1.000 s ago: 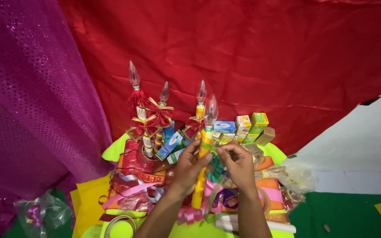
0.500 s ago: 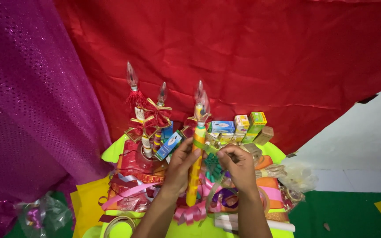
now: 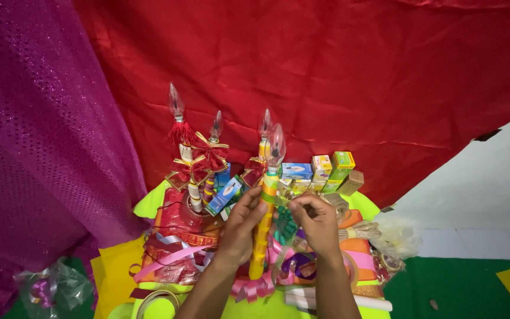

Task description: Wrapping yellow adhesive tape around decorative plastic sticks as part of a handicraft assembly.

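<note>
- Hands are seen at the lower middle of the view: the left hand (image 3: 240,227) is wrapped around a yellow stick (image 3: 261,236), fingers curled and pressed on its upper shaft just under a green band.
- Right hand (image 3: 317,221) is held just beside the stick at 3 o'clock, thumb and forefinger pinched on a thin strip of clear ribbon (image 3: 287,198) drawn toward the band; what else is gripped cannot be told.
- Since half a second ago the stick has been raised and set nearly upright, so its clear bulb (image 3: 275,147) is now shown well above the fingers; a second ago it was tilted lower among the clutter.
- From that change it is judged that the wrapping near the stick's top is under way and not finished, as the ribbon is not yet laid flat.
- Three finished sticks (image 3: 199,159) with red bows are stood at 10 o'clock of the hands, apart from them.
- Small boxes (image 3: 320,171) are stacked at 1 o'clock, behind the bulb.
- Loose ribbons (image 3: 172,260) are heaped on the yellow-green table (image 3: 149,207) at 8 o'clock.
- Red cloth (image 3: 355,77) is hung behind, purple cloth (image 3: 36,147) at 9 o'clock.
</note>
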